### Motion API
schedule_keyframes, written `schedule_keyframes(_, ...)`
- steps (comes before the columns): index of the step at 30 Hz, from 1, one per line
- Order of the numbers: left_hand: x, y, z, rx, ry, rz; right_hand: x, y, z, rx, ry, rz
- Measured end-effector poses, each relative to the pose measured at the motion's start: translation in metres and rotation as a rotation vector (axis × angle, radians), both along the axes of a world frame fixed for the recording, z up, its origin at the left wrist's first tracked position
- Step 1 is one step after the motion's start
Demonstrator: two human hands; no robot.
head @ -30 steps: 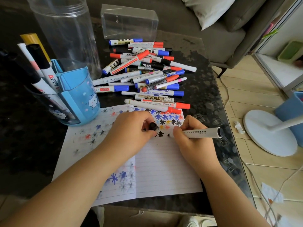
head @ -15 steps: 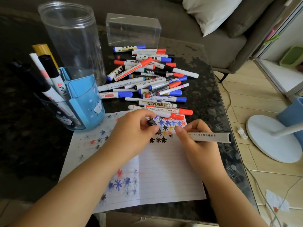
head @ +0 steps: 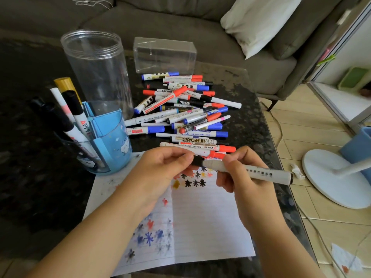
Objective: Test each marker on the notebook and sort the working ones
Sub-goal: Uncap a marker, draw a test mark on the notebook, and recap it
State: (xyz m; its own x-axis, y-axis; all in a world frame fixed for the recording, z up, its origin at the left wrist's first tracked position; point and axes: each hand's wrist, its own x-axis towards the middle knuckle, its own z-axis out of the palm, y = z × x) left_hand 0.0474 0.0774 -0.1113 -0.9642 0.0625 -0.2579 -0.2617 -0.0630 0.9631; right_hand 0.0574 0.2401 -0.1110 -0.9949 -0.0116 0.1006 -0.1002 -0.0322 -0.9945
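My right hand (head: 241, 175) grips a white marker (head: 261, 174) held level above the open notebook (head: 210, 227). My left hand (head: 160, 171) pinches its black cap (head: 197, 161) right at the marker's tip end. The page carries several inked stars in black, red, blue and yellow. A heap of markers (head: 186, 113) with red, blue and black caps lies just beyond my hands. On the left, a blue pen cup (head: 112, 141) holds several upright markers.
A tall clear jar (head: 98, 75) stands behind the blue cup. A clear plastic box (head: 164, 55) sits at the table's far edge, with a grey sofa behind it. On the right, the floor has a white fan base (head: 331, 179) and cables.
The marker tip has lifted off the page. Both hands rose and came together, so the cap now meets the marker's tip.
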Motion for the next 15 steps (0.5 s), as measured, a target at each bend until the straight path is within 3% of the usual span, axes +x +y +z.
schedule_keyframes(8, 0.010, -0.002, 0.007, -0.137, 0.044, -0.332, -0.003, -0.004, 0.002, -0.043, -0.044, 0.003)
schedule_keyframes(11, 0.013, 0.000, 0.007, -0.096, 0.060, -0.320, 0.000, -0.011, -0.001, -0.192, -0.064, -0.002)
schedule_keyframes(15, 0.014, -0.001, 0.004, -0.152, 0.104, -0.318, 0.003, -0.015, -0.006, -0.233, -0.099, 0.000)
